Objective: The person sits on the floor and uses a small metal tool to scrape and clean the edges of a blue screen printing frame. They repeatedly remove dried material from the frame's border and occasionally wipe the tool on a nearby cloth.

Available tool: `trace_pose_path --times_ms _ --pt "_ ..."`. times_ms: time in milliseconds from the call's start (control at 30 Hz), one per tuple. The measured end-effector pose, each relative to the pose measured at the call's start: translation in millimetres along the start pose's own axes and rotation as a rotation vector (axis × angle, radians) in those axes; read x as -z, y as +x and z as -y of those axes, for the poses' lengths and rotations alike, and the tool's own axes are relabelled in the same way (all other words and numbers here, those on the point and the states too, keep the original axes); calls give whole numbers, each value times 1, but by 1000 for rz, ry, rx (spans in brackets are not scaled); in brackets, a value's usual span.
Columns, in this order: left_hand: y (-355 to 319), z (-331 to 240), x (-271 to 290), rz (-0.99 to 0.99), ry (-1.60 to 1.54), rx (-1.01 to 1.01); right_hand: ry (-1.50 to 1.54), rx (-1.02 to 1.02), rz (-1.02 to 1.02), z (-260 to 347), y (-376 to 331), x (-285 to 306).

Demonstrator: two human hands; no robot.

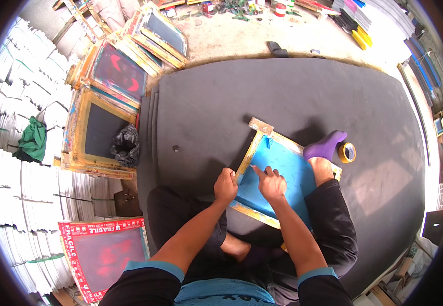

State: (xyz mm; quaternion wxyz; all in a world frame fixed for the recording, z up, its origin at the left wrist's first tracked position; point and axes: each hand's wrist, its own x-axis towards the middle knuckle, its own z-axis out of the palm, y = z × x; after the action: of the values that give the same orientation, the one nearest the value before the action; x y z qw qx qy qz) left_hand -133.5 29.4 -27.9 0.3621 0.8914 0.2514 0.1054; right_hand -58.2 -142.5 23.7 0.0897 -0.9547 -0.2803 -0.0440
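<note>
A wooden screen-printing frame (264, 221) with blue mesh (282, 166) lies tilted between my legs on the dark mat stack. My left hand (225, 185) is closed in a fist against the frame's left rail; whatever its fingers grip is hidden. Over the mesh, near that same rail, is my right hand (272, 185). Its index finger reaches toward the rail and the other fingers curl in. Something small and pale shows at that fingertip, too small to name. A scrap of blue (267, 142) sticks up at the far corner. My purple-socked foot (325, 146) rests across the right rail.
A yellow tape roll (347, 152) lies right of my foot on the dark mat stack (206, 102). More framed screens (104, 127) lean at the left, with a black plastic bag (125, 146). White bundled stacks (7, 194) line the far left. A red-taped frame (104, 260) stands lower left.
</note>
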Motion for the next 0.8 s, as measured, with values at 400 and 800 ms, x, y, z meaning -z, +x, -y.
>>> trace_pose_path --times_ms 400,800 --pt "0 -4 4 24 15 1 28 -6 -25 -4 2 -7" --pt "2 0 0 26 16 29 43 120 -48 0 -17 -7"
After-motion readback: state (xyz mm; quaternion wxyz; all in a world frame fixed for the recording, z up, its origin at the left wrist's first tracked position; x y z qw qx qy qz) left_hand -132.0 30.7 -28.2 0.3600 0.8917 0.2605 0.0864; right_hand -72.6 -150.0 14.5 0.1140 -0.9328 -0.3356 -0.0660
